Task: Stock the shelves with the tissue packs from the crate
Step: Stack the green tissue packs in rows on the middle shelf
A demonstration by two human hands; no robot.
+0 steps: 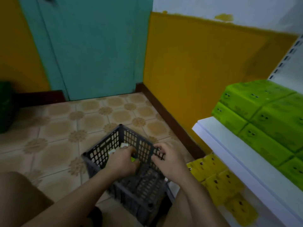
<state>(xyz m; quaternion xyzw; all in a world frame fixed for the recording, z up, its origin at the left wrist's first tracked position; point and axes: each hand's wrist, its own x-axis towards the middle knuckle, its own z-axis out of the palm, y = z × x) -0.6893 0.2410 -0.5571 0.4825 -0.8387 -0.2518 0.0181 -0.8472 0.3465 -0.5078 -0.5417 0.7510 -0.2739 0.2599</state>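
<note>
Head view, looking down at a dark grey crate (pixel 101 154) with lattice walls. It stands on a patterned tile floor (pixel 57 128), close in front of the person's knees.

The left hand (pixel 122 161) reaches down inside the crate. Its fingers are curled and seem to close on a lime-green tissue pack (pixel 133 160). Only a sliver of that pack shows past the knuckles, and blur hides the exact grip. Pale corners of other packs (pixel 123 145) poke up behind it, near the far wall of the crate.

The right hand (pixel 168 161) hooks its curled fingers over the crate's right rim. This is most likely to steady the light crate so it does not tip or slide while a pack is pulled free.

The crate sits just beside a white shelf (pixel 229 153) on the right, probably so each pack travels only a short way. Green packs (pixel 262 115) are stacked on that shelf in tight rows. Yellow packs (pixel 218 177) lie on the level below, so the 2 colours are kept apart.

A teal door (pixel 91 46) and a mustard wall (pixel 196 63) stand behind. With so little showing in the crate, the stocking seems well along.
</note>
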